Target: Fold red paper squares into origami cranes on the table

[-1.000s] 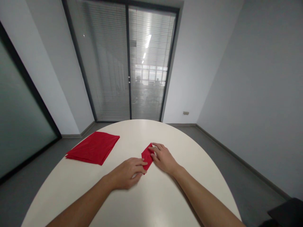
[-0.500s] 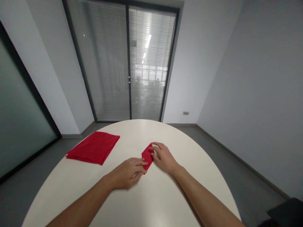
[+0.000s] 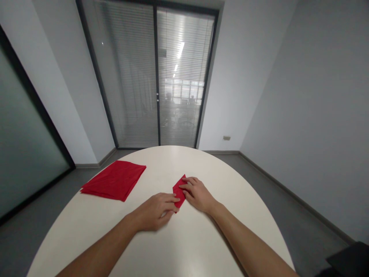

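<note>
A small folded red sheet (image 3: 179,193), paper or thin cloth, lies slantwise near the middle of the white table. At its lower left end is my left hand (image 3: 158,209), with fingertips on top and the thumb by the bottom corner, closed on that end. My right hand (image 3: 198,194) comes in from the right with its fingers stretched out over the upper right part of the sheet, touching it. Those fingers hide part of its right edge. Left of both hands is a flat stack of larger red sheets (image 3: 117,181), lightly creased, with loose edges showing at its left corner.
The round white table (image 3: 173,157) has its curved edge on the far side and both flanks. Beyond it stand a glass partition with blinds (image 3: 129,77) and grey walls. A dark object (image 3: 350,259) sits at the lower right, off the table.
My right hand's fingers have shifted slightly down and left, further onto the folded sheet, off its top corner. My left hand and the stack look the same.
</note>
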### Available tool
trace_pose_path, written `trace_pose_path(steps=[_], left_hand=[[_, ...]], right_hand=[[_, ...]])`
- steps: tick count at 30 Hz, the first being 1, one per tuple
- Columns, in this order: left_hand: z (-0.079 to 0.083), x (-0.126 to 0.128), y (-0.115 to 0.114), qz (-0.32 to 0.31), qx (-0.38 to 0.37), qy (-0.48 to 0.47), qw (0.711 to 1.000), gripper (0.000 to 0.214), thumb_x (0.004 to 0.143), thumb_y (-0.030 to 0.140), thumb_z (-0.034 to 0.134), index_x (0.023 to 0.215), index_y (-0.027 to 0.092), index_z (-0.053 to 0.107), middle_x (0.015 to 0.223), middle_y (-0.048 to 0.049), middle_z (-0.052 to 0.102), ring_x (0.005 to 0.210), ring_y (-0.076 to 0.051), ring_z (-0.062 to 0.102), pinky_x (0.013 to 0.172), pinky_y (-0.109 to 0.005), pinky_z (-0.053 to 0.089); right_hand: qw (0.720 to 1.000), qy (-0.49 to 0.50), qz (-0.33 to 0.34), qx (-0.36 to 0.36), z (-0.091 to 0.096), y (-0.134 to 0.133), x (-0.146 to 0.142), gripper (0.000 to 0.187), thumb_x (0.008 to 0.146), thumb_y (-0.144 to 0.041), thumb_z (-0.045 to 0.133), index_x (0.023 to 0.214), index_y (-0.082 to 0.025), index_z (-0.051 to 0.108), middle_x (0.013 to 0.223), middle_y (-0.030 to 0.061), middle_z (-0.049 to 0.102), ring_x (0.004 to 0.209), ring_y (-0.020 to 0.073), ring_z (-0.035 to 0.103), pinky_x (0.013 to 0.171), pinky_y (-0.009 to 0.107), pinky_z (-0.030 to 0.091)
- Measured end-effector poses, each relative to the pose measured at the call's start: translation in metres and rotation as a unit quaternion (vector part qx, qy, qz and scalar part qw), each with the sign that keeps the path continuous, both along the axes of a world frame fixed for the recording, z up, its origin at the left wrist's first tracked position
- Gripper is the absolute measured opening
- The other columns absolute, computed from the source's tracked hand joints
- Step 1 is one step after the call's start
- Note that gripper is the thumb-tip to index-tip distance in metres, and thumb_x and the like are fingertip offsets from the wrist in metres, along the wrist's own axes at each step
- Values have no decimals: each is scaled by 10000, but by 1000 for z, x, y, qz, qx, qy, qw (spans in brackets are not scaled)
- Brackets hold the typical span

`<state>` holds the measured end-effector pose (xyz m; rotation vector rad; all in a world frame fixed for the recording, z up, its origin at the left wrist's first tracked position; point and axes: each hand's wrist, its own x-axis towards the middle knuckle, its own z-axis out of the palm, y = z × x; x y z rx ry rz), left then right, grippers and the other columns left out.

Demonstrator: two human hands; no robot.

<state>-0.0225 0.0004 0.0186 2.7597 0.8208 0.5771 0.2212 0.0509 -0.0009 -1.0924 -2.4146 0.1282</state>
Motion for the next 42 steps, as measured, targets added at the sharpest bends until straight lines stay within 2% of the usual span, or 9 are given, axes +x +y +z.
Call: trace_pose_path(steps=[4,8,14,17,23,27,31,37,42], left_hand=[[-2,-1,0,-5,11,-5,1000,303,883,155,528,1098,239,724,1312,-69,666,1228,-241,601,1059,-416,461],[-2,-2,0,-14,14,-3,1000,350,895,167,521,1189,252,690,1324,-60,659,1219,-238,604,1058,-428,459],[-3,3,1,-6,15,-24,1000,348,921,155,485,1215,232,654,1223,-46,709,1112,-211,650,1010,-404,489],[-5,5,4,35,24,-46,998,309,939,163,466,1170,236,658,1160,-46,716,1064,-204,652,971,-385,509],[-11,3,11,143,17,-95,985,390,953,251,508,1341,242,538,1341,-83,613,1215,-233,574,1043,-414,482],[-17,2,14,176,-5,-113,978,357,955,266,511,1307,225,554,1251,-93,663,1146,-236,616,1017,-417,495],[-20,2,14,181,-16,-119,976,360,939,234,517,1296,221,560,1229,-90,674,1123,-235,630,1000,-405,499],[-19,3,15,186,-22,-114,976,368,900,155,502,1255,218,578,1179,-78,686,1085,-224,638,964,-376,503],[-18,3,15,188,-25,-113,975,417,827,86,513,1212,219,600,1160,-66,689,1083,-220,633,961,-359,498]], right_hand=[[1000,30,1,-6,5,0,-3,231,967,-207,522,1065,-207,731,1087,88,698,1032,218,590,941,379,426],[999,25,-2,-41,12,-4,-6,216,978,-250,528,961,-200,737,905,59,714,850,188,613,825,327,428],[997,27,-16,-72,16,-7,-8,229,931,-285,588,1093,-211,731,959,60,734,863,198,618,812,314,430],[996,24,-3,-86,19,-11,-10,203,914,-274,595,1033,-222,751,921,47,728,849,195,610,797,305,427],[990,47,26,-127,28,-21,-17,216,922,-280,573,1065,-212,721,883,39,714,835,189,603,773,284,424],[989,55,15,-138,31,-23,-20,182,905,-286,586,1018,-204,703,869,37,700,806,184,595,752,279,423],[988,56,8,-143,31,-23,-19,184,859,-222,579,1003,-204,691,852,27,682,765,177,588,713,269,426],[989,39,11,-141,29,-22,-17,337,739,-130,575,1040,-211,703,878,35,693,793,184,609,750,269,442],[992,25,18,-124,31,-24,-17,249,749,-143,567,935,-215,716,875,45,698,819,189,616,784,277,439]])
